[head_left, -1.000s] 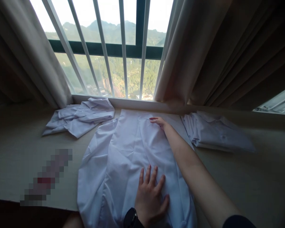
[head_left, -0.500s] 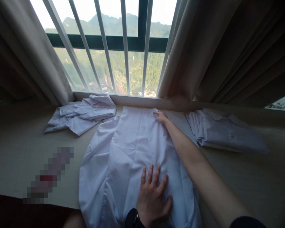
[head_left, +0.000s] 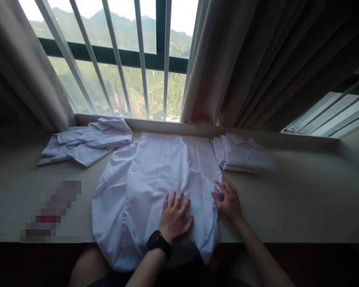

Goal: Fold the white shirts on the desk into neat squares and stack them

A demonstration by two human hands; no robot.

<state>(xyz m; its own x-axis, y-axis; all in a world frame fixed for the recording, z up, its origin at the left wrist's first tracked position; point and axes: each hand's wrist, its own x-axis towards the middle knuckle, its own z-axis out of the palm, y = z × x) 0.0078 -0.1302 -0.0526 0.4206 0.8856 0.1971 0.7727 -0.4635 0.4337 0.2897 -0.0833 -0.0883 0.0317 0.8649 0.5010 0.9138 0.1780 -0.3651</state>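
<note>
A white shirt (head_left: 155, 171) lies spread over the sill, some of its cloth hanging past the front edge. My left hand (head_left: 175, 221), with a black watch on the wrist, rests flat on the shirt's lower middle, fingers spread. At the shirt's right edge is my right hand (head_left: 229, 201), its fingers bent and apart, the tips at the cloth. Whether they touch the fabric is hard to see. Soft creases run across the shirt between the hands.
A crumpled white garment (head_left: 89, 141) lies at the back left. Folded white shirts (head_left: 242, 153) sit at the back right. Behind are a barred window (head_left: 116, 67) and grey curtains (head_left: 221, 59). A pixelated object (head_left: 52, 211) is at the left. The sill's front edge borders my legs.
My right hand has left the shirt's far edge and come nearer, to its right side. The right part of the shirt now lies spread outward. My left hand stays flat; the view has turned right.
</note>
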